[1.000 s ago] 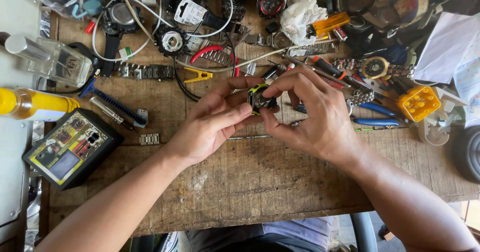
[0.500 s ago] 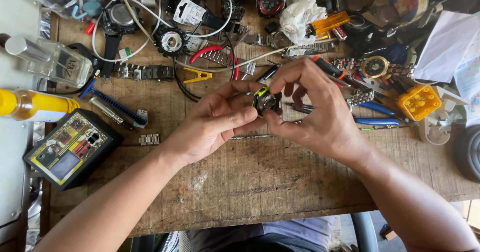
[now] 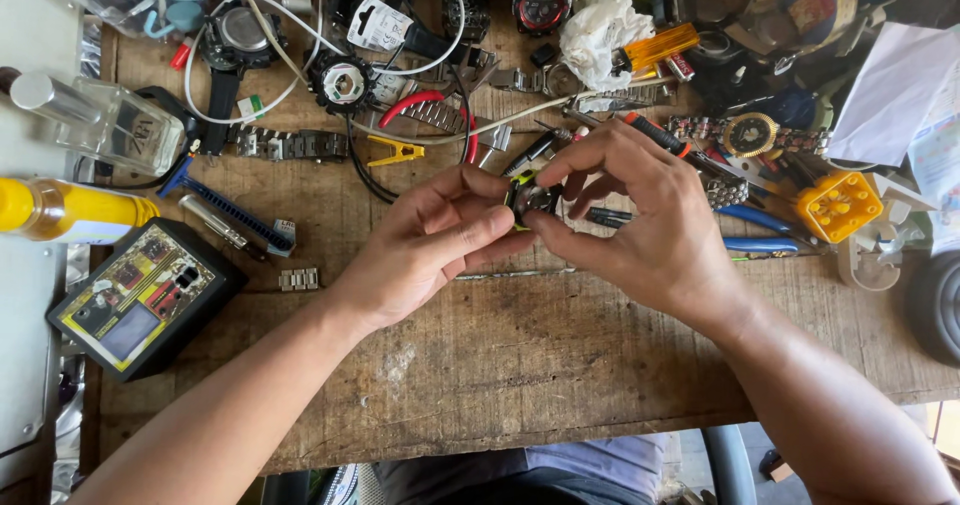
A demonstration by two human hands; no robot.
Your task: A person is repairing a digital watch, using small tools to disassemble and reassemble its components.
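Observation:
A small round watch case point(image 3: 532, 199), dark with a metal rim, is pinched between the fingertips of both hands above the wooden bench point(image 3: 480, 365). My left hand point(image 3: 430, 245) holds it from the left with thumb and fingers. My right hand point(image 3: 640, 230) grips it from the right, thumb under and index finger curled over the top. Much of the case is hidden by my fingers.
Watches, metal bracelets point(image 3: 285, 145), red-handled pliers point(image 3: 440, 110), white cable and crumpled tissue point(image 3: 595, 25) crowd the back of the bench. A black tester box point(image 3: 140, 300), a yellow bottle point(image 3: 70, 210) and a glass bottle point(image 3: 110, 125) lie left. A yellow holder point(image 3: 838, 205) and blue-handled pliers point(image 3: 760, 235) lie right.
Both hands stay closed on the watch case at the same spot. The right fingers have shifted slightly around it, index finger curling further over the top.

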